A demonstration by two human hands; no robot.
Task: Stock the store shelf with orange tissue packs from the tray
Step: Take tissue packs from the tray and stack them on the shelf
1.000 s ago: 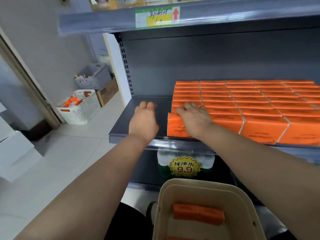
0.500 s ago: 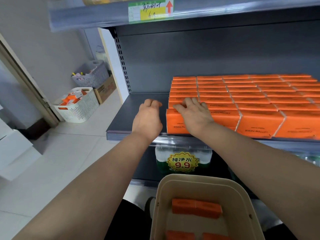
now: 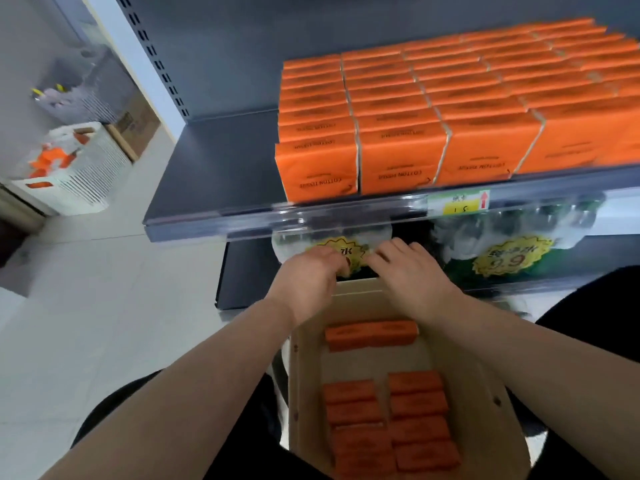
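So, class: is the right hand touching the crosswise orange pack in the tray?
Apart. Head view: bare tray wall shows between the right hand and the crosswise pack.

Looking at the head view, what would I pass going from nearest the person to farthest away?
Stacked packs in the tray → lone crosswise pack → left hand and right hand by the tray's far rim → bottled water → shelf edge → orange tissue packs on the shelf.

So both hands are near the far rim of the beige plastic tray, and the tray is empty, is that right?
Not empty: the head view shows the beige plastic tray holding several orange tissue packs. The left hand and right hand are near its far rim.
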